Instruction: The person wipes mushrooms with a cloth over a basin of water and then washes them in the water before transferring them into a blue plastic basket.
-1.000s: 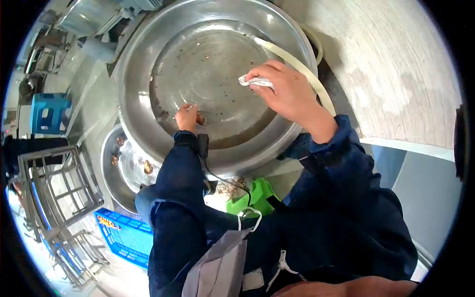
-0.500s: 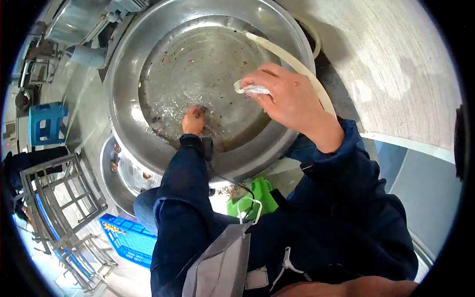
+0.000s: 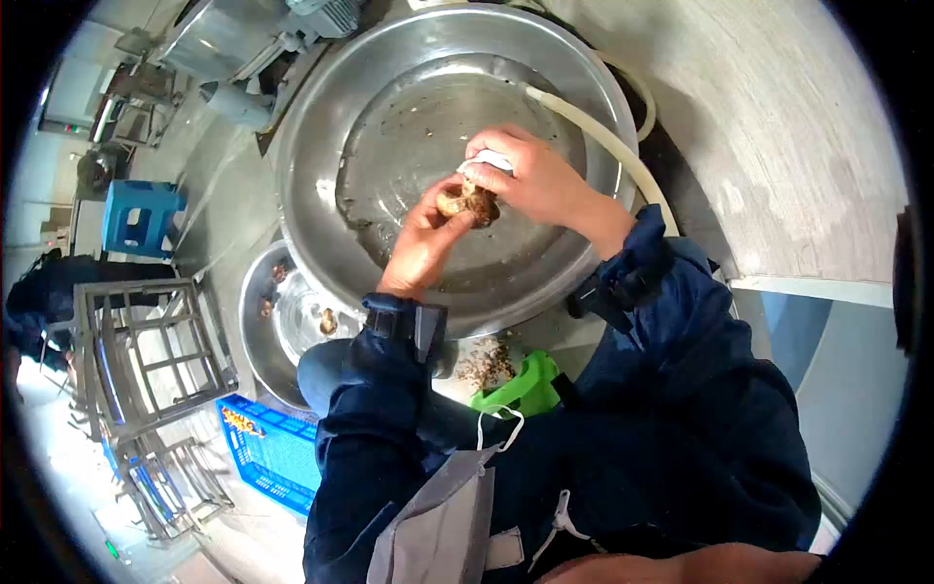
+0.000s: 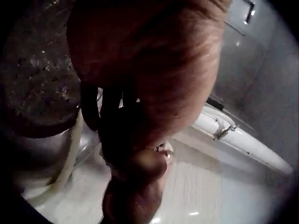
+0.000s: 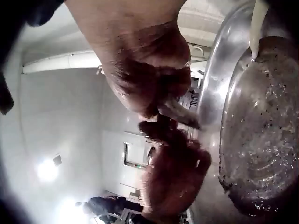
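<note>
Above a large metal basin (image 3: pixel 316 209) holding shallow, dirty water, the left hand (image 3: pixel 420 243) grips a brown, knobbly piece (image 3: pixel 481 205) that looks like a mushroom. The right hand (image 3: pixel 545 180) pinches a white, cloth-like wad (image 3: pixel 494 159) against the top of that piece, so the two hands meet. In the right wrist view the right hand (image 5: pixel 145 70) is above the left hand (image 5: pixel 175 177), with a pale end of the wad (image 5: pixel 177 113) sticking out. The left wrist view is dark; the left hand (image 4: pixel 149 65) covers most of the piece.
A pale hose (image 3: pixel 593 128) runs over the basin's right rim. At lower left stand a smaller metal bowl (image 3: pixel 255 326) with brown pieces, a blue crate (image 3: pixel 277 462) and a metal rack (image 3: pixel 156 355). A green object (image 3: pixel 520 384) lies near the knees; a pale board (image 3: pixel 778 146) is at right.
The left hand has come up out of the basin water with the brown piece and met the right hand. The right hand still holds the white wad. The head view has shifted.
</note>
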A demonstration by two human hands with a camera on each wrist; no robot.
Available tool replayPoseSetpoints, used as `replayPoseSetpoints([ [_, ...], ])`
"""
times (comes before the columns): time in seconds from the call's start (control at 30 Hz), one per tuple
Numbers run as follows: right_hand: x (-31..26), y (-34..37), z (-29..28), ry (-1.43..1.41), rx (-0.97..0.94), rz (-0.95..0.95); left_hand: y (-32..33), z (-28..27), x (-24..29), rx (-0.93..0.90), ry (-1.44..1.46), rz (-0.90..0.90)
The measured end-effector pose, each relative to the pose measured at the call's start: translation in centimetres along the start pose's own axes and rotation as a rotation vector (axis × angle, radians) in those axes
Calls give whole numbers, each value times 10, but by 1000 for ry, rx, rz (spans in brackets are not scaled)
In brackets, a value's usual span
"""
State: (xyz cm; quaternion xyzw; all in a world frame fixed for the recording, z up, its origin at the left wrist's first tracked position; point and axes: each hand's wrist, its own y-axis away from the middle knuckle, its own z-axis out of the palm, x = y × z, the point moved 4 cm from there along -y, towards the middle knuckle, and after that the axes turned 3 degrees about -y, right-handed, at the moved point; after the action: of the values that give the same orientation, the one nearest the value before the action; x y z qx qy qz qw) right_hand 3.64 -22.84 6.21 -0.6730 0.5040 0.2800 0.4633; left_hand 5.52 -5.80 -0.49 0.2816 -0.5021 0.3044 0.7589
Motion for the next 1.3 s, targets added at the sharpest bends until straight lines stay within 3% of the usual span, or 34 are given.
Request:
replayPoseSetpoints([
  [0.03,2,-2,1,-37,46,26,12,3,4,8,129,-28],
  [0.1,8,-9,0,-110,129,75,33,5,14,-5,85,-37],
  [0.13,12,-9,5,-304,106,232,38,5,15,-25,123,-53],
  [0.23,-10,-1,29,-424,-64,41,50,-1,18,109,52,15],
  [0.27,-18,3,36,-241,-46,-154,51,-4,15,145,51,-36],
  [0.3,-13,6,40,-171,-44,-138,51,-5,14,127,-73,-34],
  [0.37,-2,11,45,-31,-35,-98,51,-7,10,84,-322,-36],
  [0.4,0,9,43,-69,-59,-5,51,-2,8,29,-182,50],
  [0.5,6,1,40,-185,-133,268,48,-2,8,61,-117,76],
  [0.53,7,2,43,-249,-107,272,48,0,13,51,-70,83],
  [0.63,-2,4,53,-213,-159,26,43,-20,-3,85,-61,-16],
  [0.67,-2,4,54,12,-171,-182,43,-25,-6,94,-226,8],
  [0.77,11,-1,50,-60,-156,300,47,-6,-3,-73,66,-71],
  [0.9,11,-9,54,-469,-169,210,50,-6,1,-32,449,-140],
  [1.03,3,-1,56,-272,-353,203,46,-20,-8,34,578,-126],
  [1.1,0,-3,54,-166,-338,243,44,-15,0,49,409,-54],
  [1.13,4,-5,56,-276,-267,173,45,-7,8,82,320,-14],
  [1.23,4,-7,47,-112,-287,273,45,-14,13,115,16,83],
  [1.3,3,-7,45,-59,-295,202,45,-18,15,157,-186,151],
])
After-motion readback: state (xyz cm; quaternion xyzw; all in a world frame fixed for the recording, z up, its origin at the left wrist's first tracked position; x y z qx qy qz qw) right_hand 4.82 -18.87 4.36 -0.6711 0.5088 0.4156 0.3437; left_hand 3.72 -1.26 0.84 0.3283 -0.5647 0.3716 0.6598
